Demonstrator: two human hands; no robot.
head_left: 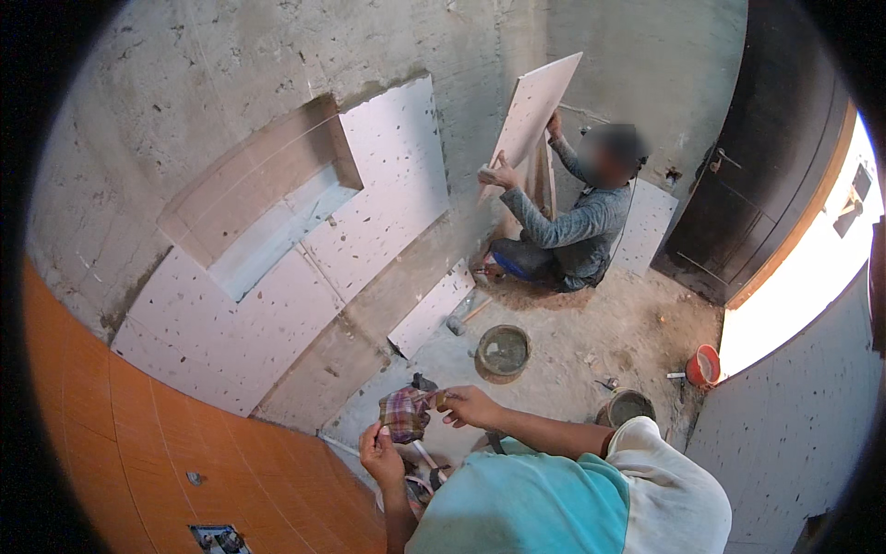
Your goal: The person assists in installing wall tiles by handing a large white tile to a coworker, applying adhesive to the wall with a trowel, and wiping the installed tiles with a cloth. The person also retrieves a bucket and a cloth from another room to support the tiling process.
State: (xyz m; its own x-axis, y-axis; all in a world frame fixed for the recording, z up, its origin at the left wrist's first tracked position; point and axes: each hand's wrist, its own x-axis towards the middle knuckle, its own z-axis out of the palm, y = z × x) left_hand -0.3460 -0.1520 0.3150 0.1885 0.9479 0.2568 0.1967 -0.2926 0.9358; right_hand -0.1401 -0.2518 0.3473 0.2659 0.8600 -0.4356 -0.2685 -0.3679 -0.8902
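A plaid cloth (pixel 404 417) in red, purple and white hangs in front of me, bunched between my two hands. My left hand (pixel 378 454) has its fingers closed on the cloth's lower left edge. On the other side, my right hand (pixel 469 407) pinches a twisted end of it, fingers bent. Below the cloth lie pale pipe-like pieces (pixel 426 454) and other items, partly hidden by my body and too cluttered to make out.
A squatting co-worker (pixel 581 222) holds a large speckled tile (pixel 535 111) upright. Before me stand a round basin (pixel 503 338), a mallet (pixel 456 325) and a leaning tile strip (pixel 432 308). A second basin (pixel 631 393) and a red bucket (pixel 705 358) are rightward, near the dark door (pixel 752 157).
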